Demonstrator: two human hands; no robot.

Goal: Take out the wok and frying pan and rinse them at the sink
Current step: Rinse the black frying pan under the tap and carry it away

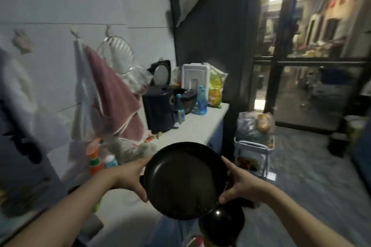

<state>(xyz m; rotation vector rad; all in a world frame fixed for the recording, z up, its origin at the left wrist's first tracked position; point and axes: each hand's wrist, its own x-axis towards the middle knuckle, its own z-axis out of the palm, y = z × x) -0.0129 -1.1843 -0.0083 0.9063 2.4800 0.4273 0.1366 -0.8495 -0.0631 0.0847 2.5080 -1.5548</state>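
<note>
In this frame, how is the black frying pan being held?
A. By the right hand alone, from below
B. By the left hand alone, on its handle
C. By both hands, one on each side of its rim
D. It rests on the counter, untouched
C: the left hand and the right hand grip opposite sides of the frying pan, which is held in the air in front of the white counter.

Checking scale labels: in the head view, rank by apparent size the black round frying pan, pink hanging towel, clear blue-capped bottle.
1. Black round frying pan, though it is nearest the camera.
2. Pink hanging towel, close to it in apparent size.
3. Clear blue-capped bottle, smallest.
</note>
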